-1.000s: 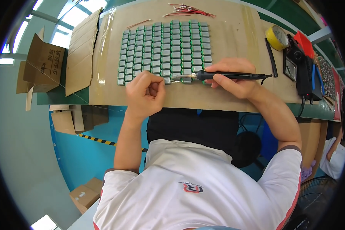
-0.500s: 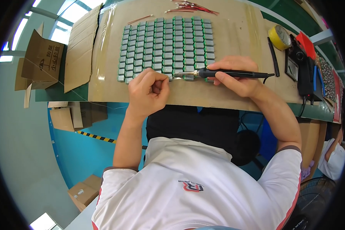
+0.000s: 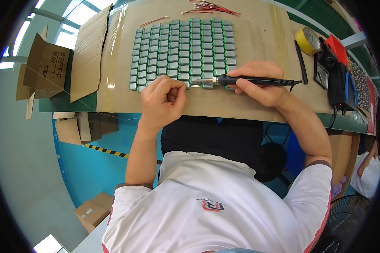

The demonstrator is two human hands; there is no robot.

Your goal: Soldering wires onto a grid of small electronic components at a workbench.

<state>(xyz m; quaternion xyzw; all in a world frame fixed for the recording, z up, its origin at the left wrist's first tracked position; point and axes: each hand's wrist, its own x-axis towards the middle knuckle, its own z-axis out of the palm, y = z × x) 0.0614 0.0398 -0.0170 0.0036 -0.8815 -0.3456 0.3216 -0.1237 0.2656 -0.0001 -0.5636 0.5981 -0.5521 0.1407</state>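
Note:
My right hand (image 3: 261, 83) grips a black soldering iron (image 3: 249, 80) like a pen, its metal tip pointing left at the near row of a block of small grey modules with green edges (image 3: 183, 50). Opposite the tip, my left hand (image 3: 164, 99) is closed in a pinch at the near edge of the block. A thin strand of solder wire (image 3: 81, 101) comes from the left and runs to my left wrist; its end at the fingertips is too small to make out. The iron's tip and the pinching fingers almost meet, partly hiding the modules there.
Red wires with white connectors (image 3: 209, 8) lie behind the modules. At the right stand a yellow tape roll (image 3: 308, 41), a black soldering station (image 3: 340, 84) and a black stick (image 3: 301, 62). Cardboard boxes (image 3: 46, 63) are at the left; another person's arm (image 3: 367, 162) shows far right.

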